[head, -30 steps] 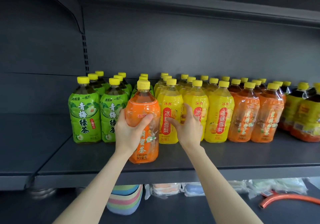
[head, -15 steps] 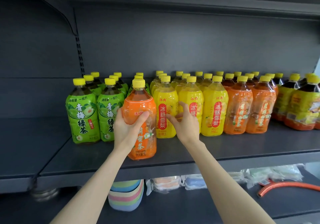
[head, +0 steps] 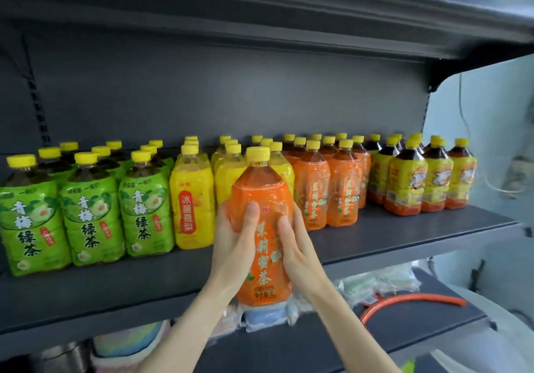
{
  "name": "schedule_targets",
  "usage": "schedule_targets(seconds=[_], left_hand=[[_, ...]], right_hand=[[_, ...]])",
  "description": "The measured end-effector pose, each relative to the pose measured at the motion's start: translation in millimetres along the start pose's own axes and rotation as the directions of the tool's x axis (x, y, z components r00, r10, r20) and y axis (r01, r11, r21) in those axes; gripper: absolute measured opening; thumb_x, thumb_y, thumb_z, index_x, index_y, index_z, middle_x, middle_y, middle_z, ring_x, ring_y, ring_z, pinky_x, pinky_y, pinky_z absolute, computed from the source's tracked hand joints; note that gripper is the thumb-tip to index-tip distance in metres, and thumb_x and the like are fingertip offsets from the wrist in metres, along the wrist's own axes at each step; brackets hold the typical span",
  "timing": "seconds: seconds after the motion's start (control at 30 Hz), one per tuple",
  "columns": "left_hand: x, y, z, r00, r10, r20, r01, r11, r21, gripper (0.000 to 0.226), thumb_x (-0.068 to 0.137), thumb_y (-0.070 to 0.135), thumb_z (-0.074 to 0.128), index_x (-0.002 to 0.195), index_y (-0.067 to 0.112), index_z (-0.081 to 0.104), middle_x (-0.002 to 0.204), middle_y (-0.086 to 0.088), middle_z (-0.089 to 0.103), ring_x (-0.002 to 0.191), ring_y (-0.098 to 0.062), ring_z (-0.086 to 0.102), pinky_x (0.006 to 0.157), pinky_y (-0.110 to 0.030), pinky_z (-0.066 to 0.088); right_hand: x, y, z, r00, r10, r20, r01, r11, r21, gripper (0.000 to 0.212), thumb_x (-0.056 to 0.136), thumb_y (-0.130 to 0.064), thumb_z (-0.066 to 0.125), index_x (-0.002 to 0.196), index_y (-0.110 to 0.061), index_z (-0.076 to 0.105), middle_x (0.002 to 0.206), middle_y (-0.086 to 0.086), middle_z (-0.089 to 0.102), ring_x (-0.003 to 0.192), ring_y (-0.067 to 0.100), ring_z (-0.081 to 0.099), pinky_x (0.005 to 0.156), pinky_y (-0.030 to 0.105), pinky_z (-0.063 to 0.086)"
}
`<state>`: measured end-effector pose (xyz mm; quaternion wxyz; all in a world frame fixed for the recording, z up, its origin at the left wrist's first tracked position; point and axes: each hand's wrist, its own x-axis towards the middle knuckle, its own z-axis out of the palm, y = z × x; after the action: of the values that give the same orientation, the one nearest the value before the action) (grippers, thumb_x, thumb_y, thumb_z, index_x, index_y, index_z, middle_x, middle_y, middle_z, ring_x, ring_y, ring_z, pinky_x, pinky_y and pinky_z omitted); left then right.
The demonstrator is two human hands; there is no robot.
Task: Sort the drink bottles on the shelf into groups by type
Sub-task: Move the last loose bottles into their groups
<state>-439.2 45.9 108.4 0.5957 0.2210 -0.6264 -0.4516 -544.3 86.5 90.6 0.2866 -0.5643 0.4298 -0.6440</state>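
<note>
Green-labelled plastic tea bottles (head: 86,213) stand at the left of the frame, then yellow-labelled plastic bottles (head: 192,208). At centre, the left hand (head: 234,245) and right hand (head: 299,252) both wrap the upright orange-labelled plastic bottle (head: 260,190), held before the dark grey metal shelf (head: 404,228). The matching orange-labelled group (head: 328,196) stands just right and further back, nearer the right hand.

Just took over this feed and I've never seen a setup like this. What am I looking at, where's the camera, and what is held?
No machine here: these are a person's two bare hands. The picture comes from a camera on their head, looking forward and down. The left hand and right hand together grip one orange bottle in front of the edge of the dark shelf. On it stand groups: green bottles at left, then yellow bottles, an orange group, and dark-tea bottles at right.
</note>
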Motion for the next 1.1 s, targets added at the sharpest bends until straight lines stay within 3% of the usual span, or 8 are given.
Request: schedule_targets(seconds=[0.2, 0.37, 0.5, 0.63, 0.73, 0.83, 0.97, 1.1], left_hand=[[-16.9, -24.7, 117.9, 0.978, -0.131, 0.164, 0.144, 0.987, -0.070, 0.084, 0.070, 0.084, 0.030, 0.138, 0.035, 0.037, 0.128, 0.007, 0.057, 0.112, -0.009, 0.059, 0.096, -0.039, 0.049], [-10.2, -33.3, 193.1, 0.948, -0.118, 0.297, 0.131, 0.991, -0.024, 0.047, 0.092, 0.057, 0.019, 0.127, 0.040, 0.046, 0.126, 0.014, 0.058, 0.115, 0.001, 0.055, 0.096, -0.022, 0.046], [26.6, -53.8, 221.9, 0.994, 0.037, 0.100, -0.063, 0.962, 0.267, 0.053, 0.092, 0.053, 0.024, 0.122, 0.022, 0.055, 0.122, 0.007, 0.057, 0.122, -0.012, 0.049, 0.101, -0.028, 0.041], [75.4, -79.0, 238.6, 0.978, 0.195, 0.070, -0.195, 0.747, 0.636, 0.052, 0.091, 0.044, 0.049, 0.133, 0.014, 0.047, 0.132, -0.005, 0.047, 0.124, -0.018, 0.043, 0.097, -0.025, 0.036], [110.8, -93.0, 243.4, 0.908, 0.381, 0.172, -0.336, 0.420, 0.843, 0.060, 0.087, 0.039, 0.061, 0.137, 0.010, 0.043, 0.136, -0.013, 0.044, 0.127, -0.028, 0.042, 0.101, -0.039, 0.035], [137.9, -106.1, 246.1, 0.877, 0.390, 0.281, -0.367, 0.165, 0.916, 0.065, 0.087, 0.043, 0.059, 0.140, 0.011, 0.039, 0.140, -0.021, 0.042, 0.131, -0.037, 0.039, 0.110, -0.050, 0.023], [144.6, -129.7, 250.3, 0.873, 0.398, 0.281, -0.317, 0.025, 0.948, 0.058, 0.094, 0.048, 0.038, 0.144, 0.018, 0.034, 0.145, -0.023, 0.036, 0.134, -0.038, 0.036, 0.114, -0.050, -0.001], [143.1, -142.0, 255.6, 0.866, 0.438, 0.242, -0.261, -0.017, 0.965, 0.054, 0.097, 0.044, 0.035, 0.144, 0.019, 0.033, 0.147, -0.023, 0.034, 0.132, -0.038, 0.039, 0.113, -0.049, -0.004]], right_hand=[[-28.3, -11.3, -123.5, 0.996, -0.015, -0.092, 0.016, 1.000, 0.008, 0.057, 0.083, -0.036, 0.053, 0.137, -0.026, 0.036, 0.118, -0.005, 0.064, 0.102, 0.007, 0.066, 0.077, 0.021, 0.054], [-28.6, -8.2, -211.7, 0.980, 0.005, -0.198, -0.010, 1.000, -0.023, 0.056, 0.082, -0.042, 0.052, 0.135, -0.025, 0.041, 0.116, 0.001, 0.065, 0.096, 0.008, 0.068, 0.073, 0.021, 0.055], [-7.0, 3.0, -258.2, 0.969, -0.002, -0.245, -0.012, 0.999, -0.053, 0.062, 0.080, -0.047, 0.053, 0.135, -0.024, 0.039, 0.115, 0.002, 0.065, 0.094, 0.009, 0.069, 0.071, 0.022, 0.056], [27.5, 22.3, -291.6, 0.960, 0.003, -0.280, -0.018, 0.999, -0.049, 0.063, 0.080, -0.050, 0.053, 0.135, -0.025, 0.037, 0.117, 0.003, 0.063, 0.096, 0.012, 0.068, 0.073, 0.024, 0.056], [53.5, 39.6, -307.4, 0.956, -0.014, -0.292, -0.005, 0.998, -0.065, 0.053, 0.088, -0.042, 0.052, 0.136, -0.024, 0.036, 0.119, 0.001, 0.061, 0.098, 0.010, 0.066, 0.071, 0.019, 0.055], [77.8, 55.8, -318.2, 0.957, -0.014, -0.291, -0.008, 0.997, -0.073, 0.057, 0.086, -0.045, 0.051, 0.137, -0.024, 0.035, 0.120, -0.001, 0.060, 0.101, 0.009, 0.064, 0.074, 0.018, 0.055], [105.0, 76.1, -328.4, 0.965, -0.011, -0.263, -0.014, 0.996, -0.092, 0.071, 0.081, -0.050, 0.050, 0.144, -0.025, 0.029, 0.126, -0.002, 0.057, 0.106, 0.005, 0.062, 0.083, 0.021, 0.054], [126.7, 91.4, -333.2, 0.968, 0.000, -0.252, -0.043, 0.986, -0.163, 0.073, 0.083, -0.054, 0.047, 0.147, -0.027, 0.025, 0.136, -0.001, 0.041, 0.118, 0.004, 0.046, 0.095, 0.019, 0.040]])
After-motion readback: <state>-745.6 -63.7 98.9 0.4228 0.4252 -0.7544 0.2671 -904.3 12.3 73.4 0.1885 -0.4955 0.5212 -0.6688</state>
